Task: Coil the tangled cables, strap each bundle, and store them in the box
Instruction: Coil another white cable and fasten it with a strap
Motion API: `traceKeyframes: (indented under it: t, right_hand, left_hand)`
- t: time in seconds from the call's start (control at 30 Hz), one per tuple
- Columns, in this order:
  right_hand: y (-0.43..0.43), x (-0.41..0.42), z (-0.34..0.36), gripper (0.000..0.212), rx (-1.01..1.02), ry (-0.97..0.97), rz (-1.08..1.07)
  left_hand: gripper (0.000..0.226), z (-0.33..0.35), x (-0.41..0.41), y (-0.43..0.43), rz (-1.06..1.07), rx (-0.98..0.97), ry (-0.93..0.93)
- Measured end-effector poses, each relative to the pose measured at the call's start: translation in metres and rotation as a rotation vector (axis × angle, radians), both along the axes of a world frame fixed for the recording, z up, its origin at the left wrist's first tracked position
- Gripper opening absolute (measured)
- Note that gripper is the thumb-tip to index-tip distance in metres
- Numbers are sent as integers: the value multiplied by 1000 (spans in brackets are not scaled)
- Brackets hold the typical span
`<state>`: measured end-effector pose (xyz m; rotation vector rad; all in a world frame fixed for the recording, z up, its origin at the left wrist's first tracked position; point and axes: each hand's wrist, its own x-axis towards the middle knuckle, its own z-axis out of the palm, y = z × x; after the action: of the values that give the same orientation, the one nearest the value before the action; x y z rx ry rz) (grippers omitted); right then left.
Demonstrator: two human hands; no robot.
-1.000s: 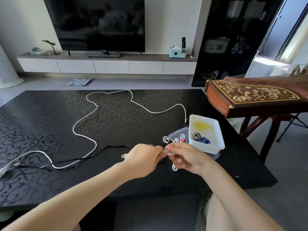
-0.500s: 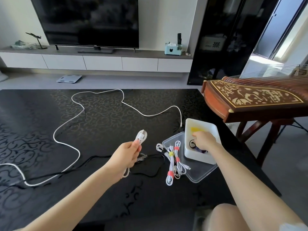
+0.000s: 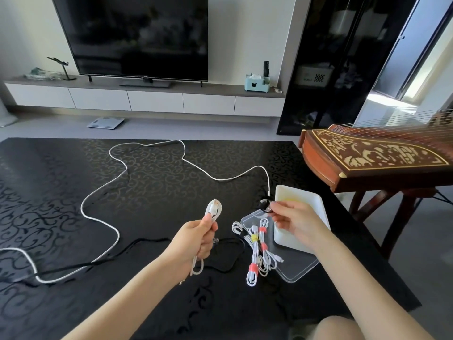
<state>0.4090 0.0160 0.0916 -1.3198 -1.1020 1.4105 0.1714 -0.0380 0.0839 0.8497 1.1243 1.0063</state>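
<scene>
Long white cable [image 3: 98, 200] sprawls loose on table [image 3: 49, 177], well left of white box [image 3: 311, 195]; one end reaches box's far-left corner. Black cable [image 3: 137, 244] lies left of box. Left hand [image 3: 196, 239], left of box, fist curled round folded white cable [image 3: 213, 209]; loops stick out above thumb and hang below palm. Strapped bundles [image 3: 257, 251] just left of box, partly on clear lid [image 3: 296, 268]. Right hand [image 3: 294, 222] over box's left rim, thumb and forefinger pinching black strap [image 3: 264, 204] at fingertips.
</scene>
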Motion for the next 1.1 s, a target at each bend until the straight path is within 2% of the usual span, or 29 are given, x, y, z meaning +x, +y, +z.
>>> traceKeyframes:
  t: [0.07,0.17,0.3,0.37,0.5,0.57,0.67,0.73,0.87,1.0,1.1]
  right_hand:
    - [-23,-24,8,9,-6,48,122]
    - [-52,-57,18,6,54,25,161]
    - [-75,-85,25,2,226,-158,152]
    - [-81,-94,27,3,264,-189,142]
    - [-87,-104,27,4,246,-181,171]
    - [-90,-108,26,7,254,-199,177]
    - [-93,-111,28,10,278,-264,201]
    - [-93,-111,30,10,286,-292,222]
    - [-90,-111,32,10,301,-332,254]
    - [-86,-112,30,2,318,-392,296]
    - [-85,-108,24,6,361,-391,294]
  left_hand:
    - [36,6,5,-5,-17,14,26]
    - [37,16,6,-13,-19,45,112]
    - [38,25,-2,-29,-25,90,180]
    - [39,27,-7,-36,-24,114,218]
    - [38,31,-17,-47,-8,130,107]
    - [39,32,-19,-50,23,159,198]
    - [42,29,-24,-50,99,216,459]
    - [43,28,-29,-49,82,237,519]
    - [39,28,-33,-47,-66,148,304]
    - [37,29,-36,-43,-84,-20,22]
    - [39,30,-38,-43,-68,-82,-41]
